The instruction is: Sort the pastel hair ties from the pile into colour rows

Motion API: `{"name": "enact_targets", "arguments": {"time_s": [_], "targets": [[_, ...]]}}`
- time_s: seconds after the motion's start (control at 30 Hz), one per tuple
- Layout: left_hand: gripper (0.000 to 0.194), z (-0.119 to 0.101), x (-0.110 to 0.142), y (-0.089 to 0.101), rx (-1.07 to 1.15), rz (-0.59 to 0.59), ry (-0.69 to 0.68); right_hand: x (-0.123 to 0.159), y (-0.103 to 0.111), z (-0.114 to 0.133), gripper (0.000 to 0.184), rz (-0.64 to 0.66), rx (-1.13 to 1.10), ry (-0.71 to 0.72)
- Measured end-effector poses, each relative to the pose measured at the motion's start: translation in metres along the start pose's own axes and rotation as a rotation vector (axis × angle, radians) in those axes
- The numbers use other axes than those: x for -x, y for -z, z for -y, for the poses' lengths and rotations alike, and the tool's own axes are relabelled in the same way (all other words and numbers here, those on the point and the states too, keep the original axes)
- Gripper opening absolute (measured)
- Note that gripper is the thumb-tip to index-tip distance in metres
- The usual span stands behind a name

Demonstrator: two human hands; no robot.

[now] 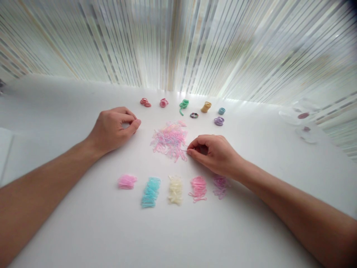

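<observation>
A loose heap of mixed pink, lilac and pale blue elastic bands (170, 139) lies at the middle of the white table. My right hand (214, 152) is at the heap's right edge, thumb and forefinger pinched on a thin, pale elastic band (184, 150). Left of the heap, my left hand (113, 130) rests on the table, closed, thumb against the forefinger and nothing visible in it. In front lie sorted bunches of bands: pink (127, 182), turquoise (151, 192), cream (175, 190), coral pink (198, 189) and purple (220, 186), the last partly under my right wrist.
Along the back lie coiled hair ties: red (145, 102), pink (164, 103), green (184, 105), yellow (206, 107), blue (221, 111) and purple (219, 121). A dark beaded ring (194, 115) sits among them. Clear plastic items (305, 132) stand at right, before a string curtain (173, 44).
</observation>
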State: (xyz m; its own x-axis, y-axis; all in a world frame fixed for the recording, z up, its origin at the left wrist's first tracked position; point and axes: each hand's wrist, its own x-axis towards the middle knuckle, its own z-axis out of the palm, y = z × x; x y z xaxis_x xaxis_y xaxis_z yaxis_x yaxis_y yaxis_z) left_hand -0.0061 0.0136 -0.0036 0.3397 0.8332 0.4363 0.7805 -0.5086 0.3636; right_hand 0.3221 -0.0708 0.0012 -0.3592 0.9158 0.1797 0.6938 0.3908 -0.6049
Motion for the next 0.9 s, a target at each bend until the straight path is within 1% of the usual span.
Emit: {"name": "enact_targets", "arguments": {"time_s": [0.2,0.37,0.47,0.6,0.77,0.83,0.9], "targets": [[0.040,0.000,0.000,0.000,0.008,0.000,0.005,-0.002,0.011,-0.001,0.014,-0.016,0.004,-0.063],[0.041,0.004,-0.001,-0.002,0.025,-0.004,0.004,-0.002,0.029,0.001,0.016,0.011,0.069,-0.115],[0.042,0.006,-0.001,-0.003,0.025,-0.005,0.007,0.002,0.043,0.003,0.018,-0.027,0.112,-0.148],[0.043,0.007,-0.002,-0.005,0.034,0.000,-0.005,0.013,0.063,0.007,0.026,-0.101,0.146,-0.182],[0.042,0.010,-0.003,-0.007,0.051,0.005,0.005,0.035,0.085,0.011,0.030,-0.142,0.152,-0.230],[0.041,0.011,-0.003,-0.008,0.046,0.006,0.003,0.044,0.087,0.008,0.034,-0.185,0.097,-0.280],[0.040,0.011,-0.002,-0.009,0.043,0.003,0.001,0.052,0.083,0.001,0.044,-0.234,-0.030,-0.339]]}}
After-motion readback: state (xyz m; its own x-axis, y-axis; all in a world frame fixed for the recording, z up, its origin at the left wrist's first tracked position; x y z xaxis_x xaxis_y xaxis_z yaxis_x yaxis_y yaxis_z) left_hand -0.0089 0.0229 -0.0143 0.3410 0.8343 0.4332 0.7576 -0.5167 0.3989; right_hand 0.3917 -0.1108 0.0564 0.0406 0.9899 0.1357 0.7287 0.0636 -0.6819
